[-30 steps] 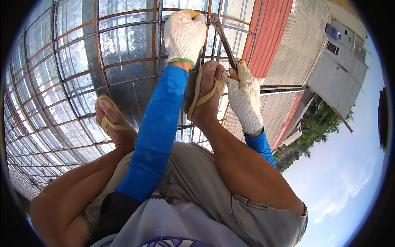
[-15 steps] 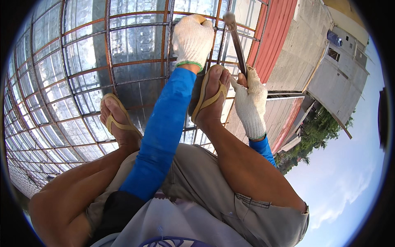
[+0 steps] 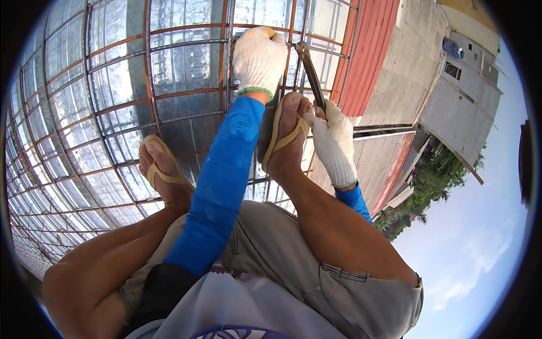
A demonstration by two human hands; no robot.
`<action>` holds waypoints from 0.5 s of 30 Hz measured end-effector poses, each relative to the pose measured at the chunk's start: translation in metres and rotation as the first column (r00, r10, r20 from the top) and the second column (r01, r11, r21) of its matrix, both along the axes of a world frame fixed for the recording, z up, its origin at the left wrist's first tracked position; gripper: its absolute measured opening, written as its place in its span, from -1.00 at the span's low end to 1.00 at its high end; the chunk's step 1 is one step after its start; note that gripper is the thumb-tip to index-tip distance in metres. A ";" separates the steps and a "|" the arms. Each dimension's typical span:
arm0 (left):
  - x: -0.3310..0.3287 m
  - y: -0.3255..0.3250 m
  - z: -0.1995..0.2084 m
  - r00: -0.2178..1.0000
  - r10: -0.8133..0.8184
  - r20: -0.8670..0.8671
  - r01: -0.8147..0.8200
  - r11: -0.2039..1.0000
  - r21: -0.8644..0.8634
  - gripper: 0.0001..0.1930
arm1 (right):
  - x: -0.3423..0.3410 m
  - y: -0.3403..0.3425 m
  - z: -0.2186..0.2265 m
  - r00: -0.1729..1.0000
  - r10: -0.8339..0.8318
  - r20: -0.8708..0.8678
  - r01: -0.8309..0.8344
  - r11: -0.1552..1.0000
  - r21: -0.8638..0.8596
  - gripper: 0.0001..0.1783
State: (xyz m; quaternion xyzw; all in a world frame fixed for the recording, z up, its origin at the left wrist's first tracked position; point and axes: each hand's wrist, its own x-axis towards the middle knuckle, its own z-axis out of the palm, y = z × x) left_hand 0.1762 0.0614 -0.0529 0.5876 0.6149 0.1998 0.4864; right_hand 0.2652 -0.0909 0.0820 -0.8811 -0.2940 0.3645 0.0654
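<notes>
A grid of rusty rebar (image 3: 113, 107) lies over shiny corrugated metal sheets (image 3: 180, 62), with red roofing (image 3: 370, 51) and grey buildings beyond. The left hand (image 3: 258, 59), in a white knit glove, is closed on a bar crossing at the top of the grid. The right hand (image 3: 334, 144), gloved alike, grips a slim, dark, rusty tool (image 3: 310, 70) whose tip reaches that crossing. The tool's handle is hidden in the glove; its tip is hard to make out. Sandalled feet rest on the bars.

Two white gloved hands, left (image 3: 258, 59) and right (image 3: 334, 144); two yellow sandals (image 3: 160, 164); one dark metal tool (image 3: 311, 70); one rebar grid (image 3: 113, 101).
</notes>
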 end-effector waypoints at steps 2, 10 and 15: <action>-0.003 0.005 0.005 0.995 -0.074 -0.069 0.078 0.996 0.049 -0.68 | -0.006 -0.003 0.004 0.991 -0.117 -0.059 0.123 0.987 0.103 -0.63; -0.010 0.017 0.041 0.628 -0.567 -0.533 0.726 0.674 0.138 -0.81 | -0.006 -0.061 0.008 0.891 -0.416 -0.183 0.443 0.884 0.150 -0.76; -0.016 0.037 0.044 0.347 -0.526 -0.776 0.908 0.397 0.137 -0.85 | -0.021 -0.057 0.014 0.802 -0.505 -0.318 0.565 0.814 0.133 -0.77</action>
